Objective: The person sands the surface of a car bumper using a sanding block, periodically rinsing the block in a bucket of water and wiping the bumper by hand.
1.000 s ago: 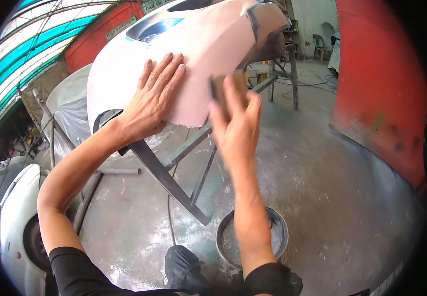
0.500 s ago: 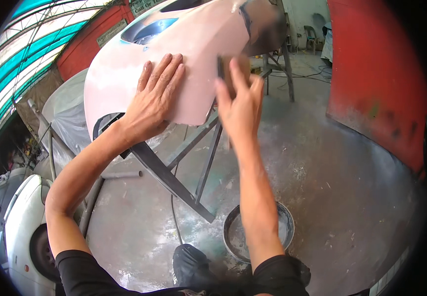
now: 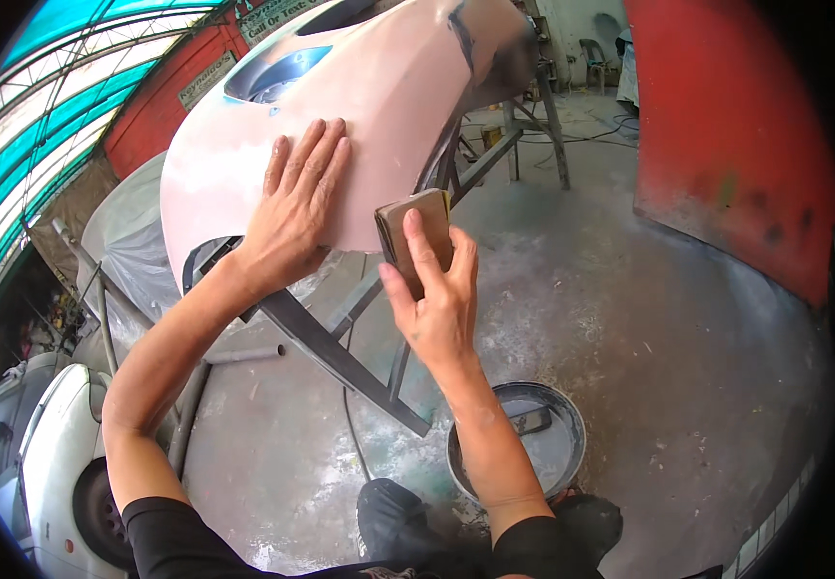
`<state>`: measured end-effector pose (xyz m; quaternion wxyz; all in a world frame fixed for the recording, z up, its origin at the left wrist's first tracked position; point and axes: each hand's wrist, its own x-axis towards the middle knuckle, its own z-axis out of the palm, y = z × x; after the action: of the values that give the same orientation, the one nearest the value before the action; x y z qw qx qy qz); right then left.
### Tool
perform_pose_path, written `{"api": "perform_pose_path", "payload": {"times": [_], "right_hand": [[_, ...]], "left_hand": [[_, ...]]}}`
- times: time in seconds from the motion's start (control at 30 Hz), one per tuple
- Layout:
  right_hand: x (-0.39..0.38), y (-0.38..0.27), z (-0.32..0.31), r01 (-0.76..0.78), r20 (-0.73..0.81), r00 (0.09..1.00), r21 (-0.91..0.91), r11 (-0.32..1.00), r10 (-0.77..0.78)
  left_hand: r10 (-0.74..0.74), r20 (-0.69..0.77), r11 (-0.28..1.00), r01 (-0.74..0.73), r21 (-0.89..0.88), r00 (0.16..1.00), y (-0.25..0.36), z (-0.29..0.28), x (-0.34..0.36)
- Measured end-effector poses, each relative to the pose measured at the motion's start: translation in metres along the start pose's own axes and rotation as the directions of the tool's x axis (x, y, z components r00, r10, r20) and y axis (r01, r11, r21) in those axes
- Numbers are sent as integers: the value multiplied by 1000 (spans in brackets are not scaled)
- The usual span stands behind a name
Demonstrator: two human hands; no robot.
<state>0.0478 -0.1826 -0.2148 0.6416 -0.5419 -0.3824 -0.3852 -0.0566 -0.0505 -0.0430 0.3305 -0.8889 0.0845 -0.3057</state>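
Note:
A car bumper [image 3: 379, 106], coated in pale pink, lies raised on a metal stand [image 3: 331, 362]. My left hand [image 3: 292, 217] rests flat on its surface with the fingers stretched out. In my right hand [image 3: 442, 299] is a sanding block [image 3: 427, 224], brown on its upper face, gripped between thumb and fingers. It sits at the lower right edge of the bumper; whether its underside touches the panel is hidden. Below my right forearm stands a round basin [image 3: 572, 454] with greyish liquid and a dark flat block [image 3: 533, 421] in it.
At the lower left stands a white car [image 3: 51, 463], with pipes [image 3: 244, 355] beside it. A red panel [image 3: 726, 145] leans at the right. Behind the bumper is another trestle [image 3: 553, 130], and a cable [image 3: 355, 434] runs along the stained concrete floor [image 3: 668, 386].
My right hand has moved down and toward me with the sanding block, from the bumper's right side to its lower edge. My left hand keeps its place on the bumper.

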Motion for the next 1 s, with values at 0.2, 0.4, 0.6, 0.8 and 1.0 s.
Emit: {"api": "perform_pose_path", "payload": {"times": [0.2, 0.4, 0.6, 0.8, 1.0], "right_hand": [[104, 52, 0, -199, -56, 978, 18, 980, 200], [25, 10, 3, 20, -76, 997, 8, 1000, -20], [92, 48, 2, -229, -35, 973, 33, 973, 230], [33, 7, -1, 48, -14, 999, -75, 996, -49], [92, 29, 3, -136, -56, 990, -79, 988, 131]], "left_hand": [[2, -8, 996, -3, -84, 1000, 8, 1, 8], [-9, -12, 998, 8, -67, 1000, 2, 1, 1], [10, 1, 998, -10, -61, 1000, 5, 3, 5], [-1, -6, 999, 1, -44, 1000, 2, 1, 2], [-5, 9, 997, 6, -71, 1000, 4, 1, 2]]}}
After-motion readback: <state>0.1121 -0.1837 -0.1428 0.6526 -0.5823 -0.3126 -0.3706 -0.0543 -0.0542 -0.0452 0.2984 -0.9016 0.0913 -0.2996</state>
